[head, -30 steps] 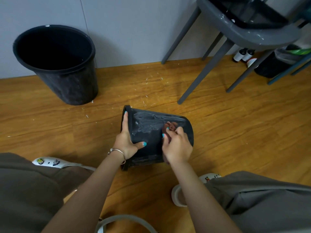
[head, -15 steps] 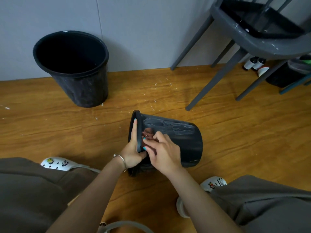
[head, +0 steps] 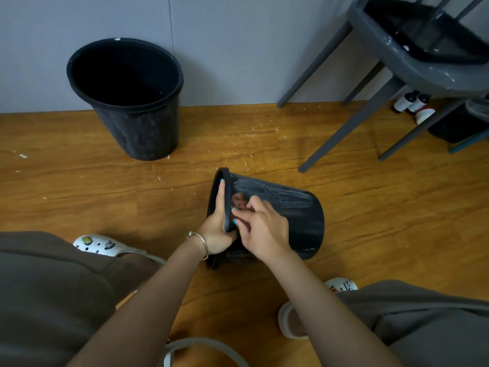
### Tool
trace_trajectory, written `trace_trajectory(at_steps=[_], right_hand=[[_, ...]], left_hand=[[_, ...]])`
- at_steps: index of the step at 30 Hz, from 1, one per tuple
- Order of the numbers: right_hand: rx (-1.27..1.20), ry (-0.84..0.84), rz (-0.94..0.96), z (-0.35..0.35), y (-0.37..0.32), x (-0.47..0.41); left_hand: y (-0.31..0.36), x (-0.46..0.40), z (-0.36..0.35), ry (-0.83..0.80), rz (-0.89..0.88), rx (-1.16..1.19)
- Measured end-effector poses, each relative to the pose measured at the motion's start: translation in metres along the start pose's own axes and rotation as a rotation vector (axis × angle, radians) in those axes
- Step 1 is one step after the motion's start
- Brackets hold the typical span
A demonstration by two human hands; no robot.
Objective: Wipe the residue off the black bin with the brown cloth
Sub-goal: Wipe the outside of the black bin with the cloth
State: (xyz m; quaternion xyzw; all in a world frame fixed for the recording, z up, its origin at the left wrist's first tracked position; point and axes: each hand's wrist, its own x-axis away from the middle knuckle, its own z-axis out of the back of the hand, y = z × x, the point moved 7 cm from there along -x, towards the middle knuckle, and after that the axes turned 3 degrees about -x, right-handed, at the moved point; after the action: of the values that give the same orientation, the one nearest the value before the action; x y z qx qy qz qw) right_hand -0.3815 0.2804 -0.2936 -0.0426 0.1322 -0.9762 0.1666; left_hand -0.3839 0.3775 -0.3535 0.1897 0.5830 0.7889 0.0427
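A small black bin (head: 296, 215) lies on its side on the wooden floor, its mouth to the left. Whitish streaks of residue (head: 267, 192) cover its upper wall. My left hand (head: 218, 226) grips the rim, fingers over the edge and thumb on the outer wall. My right hand (head: 260, 226) presses a bunched brown cloth (head: 238, 201) against the wall close to the rim. Most of the cloth is hidden under my fingers.
A second, larger black bin (head: 132, 102) stands upright by the grey wall at the back left. A grey chair (head: 397, 67) stands at the right, bottles (head: 410, 103) behind its legs. White flecks dot the floor. My knees and white clogs (head: 100, 245) flank the bin.
My right hand slid the cloth leftward along the bin wall, from the streaked middle to just beside the rim. My left thumb now lies under the right hand. The view shifted slightly.
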Motion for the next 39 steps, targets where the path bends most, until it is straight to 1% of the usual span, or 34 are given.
trace_trajectory(at_steps=[2, 4, 7, 9, 11, 13, 15, 19, 20, 22, 25, 29, 31, 33, 36, 39], right_hand=[[0.012, 0.012, -0.090, 0.007, 0.001, -0.015], [0.025, 0.004, -0.100, 0.007, -0.002, -0.017], [0.048, 0.003, 0.032, 0.001, -0.010, 0.005], [0.056, 0.010, 0.077, -0.001, -0.006, 0.010], [0.044, -0.010, 0.035, 0.002, -0.002, -0.005], [0.029, 0.000, -0.056, 0.006, 0.000, -0.022], [0.026, 0.008, -0.081, 0.006, -0.001, -0.023], [0.063, -0.007, 0.058, 0.000, -0.004, 0.003], [0.068, -0.012, 0.068, 0.001, -0.003, 0.000], [0.083, -0.030, 0.023, 0.005, -0.002, -0.018], [0.102, 0.006, -0.051, 0.008, -0.003, -0.029], [0.081, 0.029, 0.076, 0.002, -0.006, 0.007], [0.075, -0.022, 0.095, 0.002, 0.001, 0.005], [0.042, -0.066, 0.001, 0.006, 0.010, -0.012], [0.001, -0.030, -0.168, 0.013, 0.017, -0.035], [0.005, -0.058, -0.168, 0.010, 0.019, -0.032]], left_hand=[[-0.002, 0.002, -0.001, 0.000, 0.004, 0.011], [-0.002, 0.004, -0.003, 0.009, 0.006, 0.024], [-0.003, 0.003, -0.003, 0.022, 0.000, 0.028], [-0.004, 0.001, -0.001, 0.042, -0.008, 0.028], [-0.006, 0.001, -0.002, 0.042, -0.005, 0.041], [-0.004, 0.003, -0.002, 0.032, -0.004, 0.051], [-0.003, 0.005, -0.003, 0.022, 0.000, 0.052], [-0.005, 0.002, -0.002, 0.058, 0.000, 0.052], [-0.004, 0.000, -0.001, 0.064, -0.002, 0.048], [-0.002, -0.001, -0.001, 0.056, 0.008, 0.054], [-0.001, 0.001, -0.002, 0.039, 0.023, 0.074], [-0.001, 0.000, -0.001, 0.044, 0.016, 0.064], [0.000, -0.001, -0.002, 0.038, 0.003, 0.079], [0.000, 0.001, -0.005, 0.030, -0.008, 0.101], [-0.001, 0.007, -0.007, 0.029, 0.002, 0.123], [-0.001, 0.007, -0.009, 0.031, -0.007, 0.151]])
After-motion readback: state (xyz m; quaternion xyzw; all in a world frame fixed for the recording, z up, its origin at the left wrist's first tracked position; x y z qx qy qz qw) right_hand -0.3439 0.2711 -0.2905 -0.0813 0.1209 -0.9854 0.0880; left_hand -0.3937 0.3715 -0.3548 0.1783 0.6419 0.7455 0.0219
